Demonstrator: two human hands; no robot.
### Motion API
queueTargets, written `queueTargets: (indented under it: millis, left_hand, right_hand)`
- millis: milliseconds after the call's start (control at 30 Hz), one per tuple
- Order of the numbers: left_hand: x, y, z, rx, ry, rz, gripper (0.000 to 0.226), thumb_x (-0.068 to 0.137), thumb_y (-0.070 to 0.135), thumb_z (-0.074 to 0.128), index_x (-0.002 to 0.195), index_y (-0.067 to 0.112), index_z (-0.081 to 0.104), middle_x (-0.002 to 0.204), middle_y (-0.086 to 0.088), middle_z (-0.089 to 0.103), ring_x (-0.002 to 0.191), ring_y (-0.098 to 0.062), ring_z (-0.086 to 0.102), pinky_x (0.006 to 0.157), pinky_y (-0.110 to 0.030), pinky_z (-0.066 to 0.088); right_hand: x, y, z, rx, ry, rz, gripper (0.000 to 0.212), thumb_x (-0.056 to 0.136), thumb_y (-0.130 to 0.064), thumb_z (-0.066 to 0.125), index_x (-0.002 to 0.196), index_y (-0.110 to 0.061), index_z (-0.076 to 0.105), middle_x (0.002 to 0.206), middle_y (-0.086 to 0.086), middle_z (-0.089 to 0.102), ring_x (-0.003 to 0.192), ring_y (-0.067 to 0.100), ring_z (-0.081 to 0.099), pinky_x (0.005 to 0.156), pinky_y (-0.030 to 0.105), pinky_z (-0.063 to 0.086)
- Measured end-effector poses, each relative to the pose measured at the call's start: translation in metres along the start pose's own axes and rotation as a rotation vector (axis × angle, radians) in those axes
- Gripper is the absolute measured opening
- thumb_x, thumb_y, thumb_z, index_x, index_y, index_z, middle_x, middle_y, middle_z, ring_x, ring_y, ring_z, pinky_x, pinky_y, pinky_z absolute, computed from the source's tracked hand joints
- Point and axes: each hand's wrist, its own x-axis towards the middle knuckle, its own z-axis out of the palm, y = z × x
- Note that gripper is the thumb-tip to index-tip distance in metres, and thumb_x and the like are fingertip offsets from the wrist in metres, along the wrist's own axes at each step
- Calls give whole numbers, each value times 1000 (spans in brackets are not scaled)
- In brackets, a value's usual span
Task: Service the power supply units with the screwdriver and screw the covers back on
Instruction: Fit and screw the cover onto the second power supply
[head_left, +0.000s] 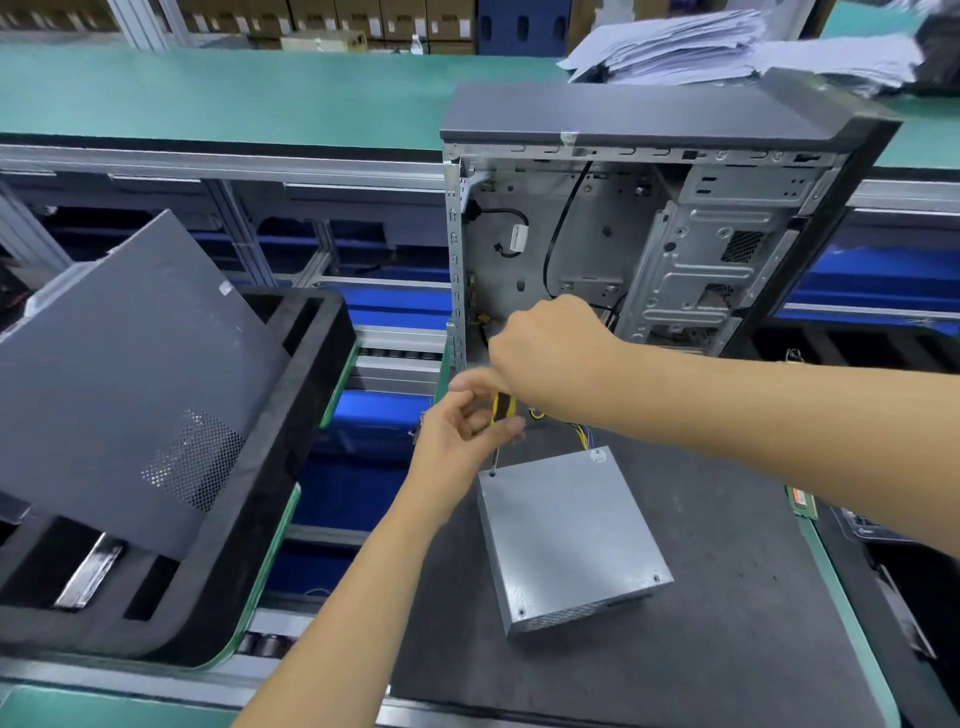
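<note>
One power supply unit (571, 535) lying flat on the dark mat (727, 597), silver cover (566, 519) up, vented end toward the viewer, coloured wires (582, 435) trailing from its far end. Three screws visible on the cover: one at the far left corner (492, 474) under the tool, two at the near corners (521, 613).

Screwdriver (501, 415) upright over that far left corner, yellow-and-black handle, thin shaft, tip seated on the screw. Left hand (457, 447) coming up from below, fingers curled around the lower handle and shaft. Right hand (540, 353) reaching in from the right, wrapped over the top of the handle, fingertips blurred.

Just behind, an open computer case (649, 234) standing upright on the mat, side panel off, bare metal bays and black cables inside. Green circuit strip (802, 501) at the mat's right edge.

Off to the left, a black foam tray (291, 415) with a grey side panel (130, 374) leaning tilted across it. Beyond everything, a green conveyor (208, 93) and a stack of white papers (701, 47) at the far right.
</note>
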Motion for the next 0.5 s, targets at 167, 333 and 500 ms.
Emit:
queueTargets:
  millis: [167, 333, 500]
  left_hand:
    - [1, -7, -13, -12, -137, 7, 24, 99, 23, 51, 117, 16, 65, 108, -6, 73, 104, -22, 69, 99, -31, 51]
    - [3, -17, 0, -173, -108, -16, 29, 90, 19, 66, 116, 12, 56, 92, -5, 71, 89, -16, 68, 80, -24, 53]
    - [7, -26, -6, -144, -36, -20, 14, 88, 13, 65, 96, 1, 67, 80, -2, 63, 82, -20, 63, 77, -18, 51]
  right_hand:
    - [-1, 8, -5, 189, -203, -225, 26, 85, -6, 61, 104, -15, 45, 95, 3, 41, 57, 18, 39, 47, 31, 27]
    - [4, -6, -8, -20, -64, 3, 44, 99, -49, 37, 75, -14, 49, 60, 0, 33, 47, 19, 30, 45, 26, 17]
    - [6, -6, 0, 145, -90, -212, 19, 86, -16, 60, 101, -16, 49, 90, 2, 40, 56, 19, 39, 45, 29, 23]
